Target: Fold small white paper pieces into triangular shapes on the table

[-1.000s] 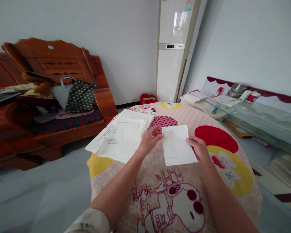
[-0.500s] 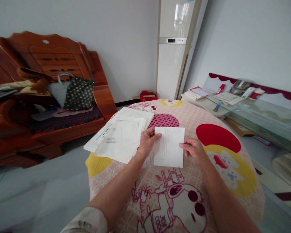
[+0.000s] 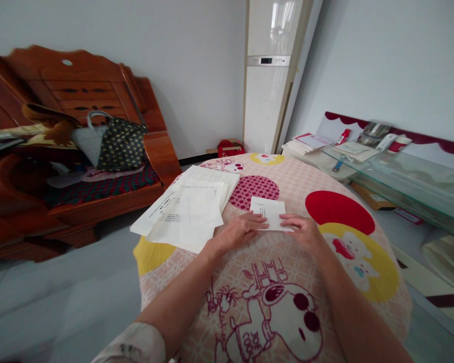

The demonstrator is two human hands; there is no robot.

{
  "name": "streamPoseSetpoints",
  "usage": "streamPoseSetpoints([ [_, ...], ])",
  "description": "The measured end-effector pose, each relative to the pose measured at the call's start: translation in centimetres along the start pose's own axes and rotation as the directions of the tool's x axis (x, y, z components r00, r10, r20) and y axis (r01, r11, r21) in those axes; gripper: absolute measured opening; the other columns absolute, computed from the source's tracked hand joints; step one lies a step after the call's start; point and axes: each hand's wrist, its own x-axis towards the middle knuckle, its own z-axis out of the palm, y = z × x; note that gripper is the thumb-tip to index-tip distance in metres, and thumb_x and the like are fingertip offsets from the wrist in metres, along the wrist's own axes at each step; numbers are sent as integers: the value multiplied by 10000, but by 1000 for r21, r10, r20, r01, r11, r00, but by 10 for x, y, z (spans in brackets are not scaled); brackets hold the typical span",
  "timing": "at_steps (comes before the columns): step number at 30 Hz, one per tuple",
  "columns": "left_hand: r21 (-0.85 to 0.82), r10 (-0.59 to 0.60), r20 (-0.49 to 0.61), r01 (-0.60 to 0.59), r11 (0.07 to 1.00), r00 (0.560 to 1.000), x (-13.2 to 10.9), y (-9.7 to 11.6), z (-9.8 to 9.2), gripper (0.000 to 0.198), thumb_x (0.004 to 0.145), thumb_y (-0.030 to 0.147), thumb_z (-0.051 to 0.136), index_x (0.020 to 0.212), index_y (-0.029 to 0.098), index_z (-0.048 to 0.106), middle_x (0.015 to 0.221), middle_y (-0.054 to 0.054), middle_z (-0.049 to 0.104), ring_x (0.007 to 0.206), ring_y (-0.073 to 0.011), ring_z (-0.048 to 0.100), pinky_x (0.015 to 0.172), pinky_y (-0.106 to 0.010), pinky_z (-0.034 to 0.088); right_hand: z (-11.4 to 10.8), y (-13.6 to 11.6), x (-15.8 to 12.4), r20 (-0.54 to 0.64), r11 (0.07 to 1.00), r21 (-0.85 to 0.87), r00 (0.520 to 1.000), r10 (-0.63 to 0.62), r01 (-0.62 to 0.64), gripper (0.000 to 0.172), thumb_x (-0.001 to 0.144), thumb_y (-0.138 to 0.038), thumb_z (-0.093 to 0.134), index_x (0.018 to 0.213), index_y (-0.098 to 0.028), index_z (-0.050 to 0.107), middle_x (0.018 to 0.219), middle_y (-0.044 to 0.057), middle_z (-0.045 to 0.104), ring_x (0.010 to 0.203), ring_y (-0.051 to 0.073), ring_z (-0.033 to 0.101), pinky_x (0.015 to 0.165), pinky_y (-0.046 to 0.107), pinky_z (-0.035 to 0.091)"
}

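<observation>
A folded sheet of white paper (image 3: 274, 207) lies on the round table, with printed lines showing on its left part. My left hand (image 3: 244, 228) rests on its lower left side, fingers stretched out flat across it. From the right, my right hand (image 3: 301, 228) touches the paper's right side, its fingers extended over the edge and lying flat. The near edge of the paper is partly covered by both hands. Beside my left hand is a loose stack of printed white papers (image 3: 189, 209), a smaller pale sheet on top.
A patterned tablecloth (image 3: 227, 282) covers the table. To the left stands a wooden sofa (image 3: 87, 75) with a starry dark bag (image 3: 123, 143). A glass shelf (image 3: 408, 176) at the right holds a paper cup (image 3: 399, 143) and papers. A tall air conditioner (image 3: 267, 106) stands behind.
The paper has been folded over and is now about half as tall. My hands have gone from pinching its sides to lying flat on it; the left has moved slightly down and right.
</observation>
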Motion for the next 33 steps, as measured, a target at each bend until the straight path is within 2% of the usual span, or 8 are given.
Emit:
streamPoseSetpoints([
  [4, 38, -28, 69, 26, 999, 997, -3, -6, 11, 301, 916, 170, 612, 1158, 286, 750, 1250, -73, 728, 1206, -205, 667, 1090, -382, 488, -1, 4, -2, 102, 969, -235, 994, -48, 71, 202, 641, -206, 750, 820, -242, 836, 1070, 118, 787, 1002, 313, 706, 936, 487, 526],
  [8, 39, -144, 21, 143, 989, 989, -4, 14, 8, 234, 908, 220, 610, 1063, 270, 779, 965, -55, 791, 871, -199, 736, 840, -300, 541, -5, -13, -6, 210, 971, -229, 978, -15, 64, 130, 647, -224, 769, 764, -244, 822, 899, 82, 798, 876, 283, 699, 801, 395, 536],
  [10, -8, -195, 52, 195, 981, 980, -3, 23, 5, 173, 904, 254, 613, 909, 252, 786, 758, -25, 751, 662, -169, 665, 700, -268, 494, -8, -18, -9, 236, 986, -162, 969, 75, -37, 35, 663, -256, 765, 680, -242, 792, 706, 33, 753, 675, 219, 653, 630, 313, 497],
  [15, -74, -396, 4, 395, 916, 918, -1, 16, 4, 236, 811, 213, 669, 579, 181, 639, 500, 31, 536, 490, -112, 451, 544, -243, 341, -9, -14, -10, 218, 947, -94, 922, 319, -306, 241, 672, -366, 729, 514, -195, 666, 447, -28, 557, 420, 117, 432, 417, 238, 271],
  [18, -141, -532, -24, 524, 840, 846, -2, 0, 8, 48, 758, 164, 675, 728, 162, 712, 550, 28, 591, 505, -125, 515, 534, -240, 354, 0, -11, -7, 146, 945, -102, 935, 323, -311, 252, 716, -376, 669, 562, -177, 662, 474, -20, 576, 437, 119, 474, 439, 237, 304],
  [22, -125, -610, -118, 597, 792, 784, -3, -7, 11, 360, 736, 126, 670, 1092, 129, 724, 590, 31, 613, 561, -154, 592, 596, -260, 439, 15, -8, -2, 35, 930, -137, 936, 349, -342, 217, 755, -369, 630, 686, -180, 711, 479, -23, 574, 446, 139, 502, 458, 253, 336],
  [27, 54, -611, -209, 633, 772, 763, -2, 2, 12, 559, 706, 77, 706, 1261, 121, 655, 688, 14, 659, 686, -168, 640, 722, -279, 485, 29, -7, 3, -197, 866, -318, 920, 339, -387, 213, 663, -238, 722, 861, -175, 766, 621, 19, 678, 565, 174, 592, 565, 280, 414],
  [33, 135, -662, -220, 694, 707, 717, -1, 6, 13, 712, 761, 96, 702, 1444, 102, 501, 755, -2, 693, 796, -181, 666, 831, -298, 498, 38, -13, 4, -219, 787, -508, 937, 274, -349, 298, 705, -203, 699, 992, -204, 780, 722, 32, 737, 685, 202, 657, 662, 296, 444],
])
